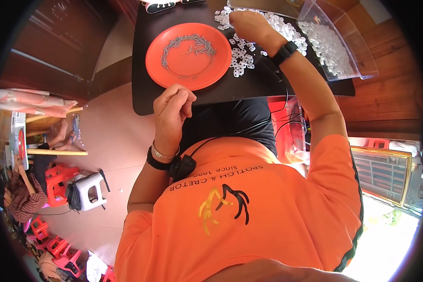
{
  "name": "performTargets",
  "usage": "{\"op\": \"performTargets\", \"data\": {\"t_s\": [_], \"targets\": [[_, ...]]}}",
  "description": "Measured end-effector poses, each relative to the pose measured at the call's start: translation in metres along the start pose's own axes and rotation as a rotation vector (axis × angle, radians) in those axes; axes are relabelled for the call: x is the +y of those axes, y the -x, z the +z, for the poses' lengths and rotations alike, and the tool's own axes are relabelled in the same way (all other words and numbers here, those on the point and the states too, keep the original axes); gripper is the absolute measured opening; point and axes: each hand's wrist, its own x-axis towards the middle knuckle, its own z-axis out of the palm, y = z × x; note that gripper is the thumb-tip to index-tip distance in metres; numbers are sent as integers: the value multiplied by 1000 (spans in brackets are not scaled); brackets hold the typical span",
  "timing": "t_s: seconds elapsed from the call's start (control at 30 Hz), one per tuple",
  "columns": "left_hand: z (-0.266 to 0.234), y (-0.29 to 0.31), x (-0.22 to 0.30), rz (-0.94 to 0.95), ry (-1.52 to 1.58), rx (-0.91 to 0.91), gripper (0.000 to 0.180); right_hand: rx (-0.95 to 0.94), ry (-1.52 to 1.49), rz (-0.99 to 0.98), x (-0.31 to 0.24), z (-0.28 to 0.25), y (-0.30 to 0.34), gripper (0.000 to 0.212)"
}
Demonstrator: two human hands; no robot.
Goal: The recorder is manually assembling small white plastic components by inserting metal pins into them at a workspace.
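A round orange-red plate (157, 58) lies on the dark table, with many thin grey nail-like pins (199, 45) strewn in a ring inside it. Just off the plate's near rim is my left hand (174, 103), its fingers curled and thumb pressed to them; anything held there is hidden. Right of the plate, small white plastic pieces with holes (242, 61) are spread over the table. My right hand (253, 29) reaches over this spread, fingers closed and pointing down to the left among the pieces. What its fingertips grip cannot be made out.
A clear plastic bin (357, 56) holding more white pieces stands at the table's right end. The black tabletop (145, 101) has a near edge close to my lap. Cables (289, 120) hang beside a red container (286, 136). Farther left are stools (91, 190) and another person (26, 199).
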Motion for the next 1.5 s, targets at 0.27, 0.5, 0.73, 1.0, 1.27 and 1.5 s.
{"op": "performTargets", "data": {"t_s": [0.27,0.5,0.73,1.0,1.27,1.5], "targets": [[9,-11,3,-105,79,-59,35,254,-808,-405,-97,-69,72,9],[11,-13,-3,-206,327,-226,30,255,-908,-389,-116,-61,94,10],[13,-16,-2,-220,413,-120,18,285,-1001,-378,-125,-63,96,18],[6,-11,-7,-61,34,-15,15,354,-692,-436,-138,-67,96,32],[-18,-5,-8,-188,115,12,15,126,-862,-519,-131,-75,64,19],[-25,-5,-3,-116,236,152,15,-70,-642,-466,-122,-40,-10,12]]}}
